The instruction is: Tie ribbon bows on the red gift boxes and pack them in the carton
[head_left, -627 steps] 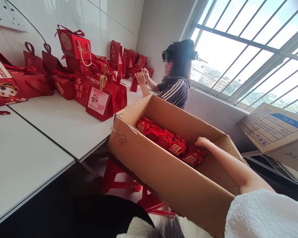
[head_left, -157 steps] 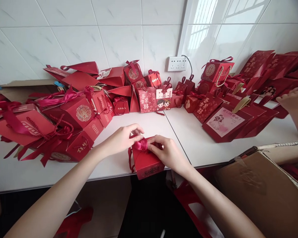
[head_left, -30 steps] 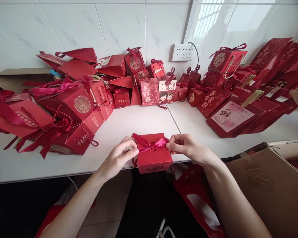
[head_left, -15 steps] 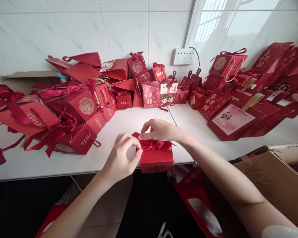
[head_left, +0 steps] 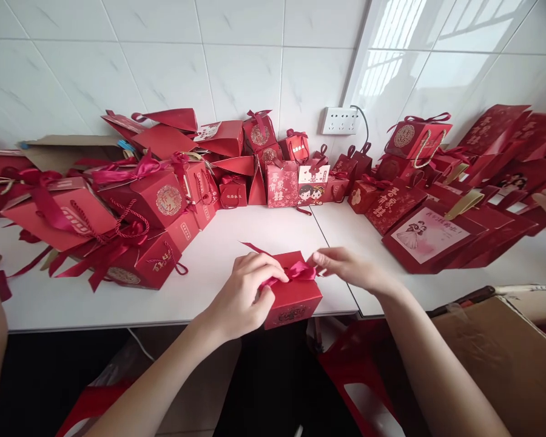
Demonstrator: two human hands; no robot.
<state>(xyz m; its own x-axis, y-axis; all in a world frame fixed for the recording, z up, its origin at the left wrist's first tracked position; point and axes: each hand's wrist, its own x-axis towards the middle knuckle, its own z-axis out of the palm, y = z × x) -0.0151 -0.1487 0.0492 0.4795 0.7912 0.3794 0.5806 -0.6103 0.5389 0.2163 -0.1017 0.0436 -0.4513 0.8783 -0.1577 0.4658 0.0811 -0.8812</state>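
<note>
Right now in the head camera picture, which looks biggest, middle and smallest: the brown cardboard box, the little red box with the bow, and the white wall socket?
1. Brown cardboard box, though it is nearest the camera, which flatters it.
2. Little red box, held by the left hand and right hand.
3. White wall socket, farthest away.

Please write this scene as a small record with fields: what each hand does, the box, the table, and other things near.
left hand: grips red gift box, fingers on ribbon
right hand: pinches ribbon end
red gift box: at table front edge
ribbon: bow on box top
table: white, two slabs joined
behind: piled red gift bags, wall socket
lower right: cardboard box
</note>
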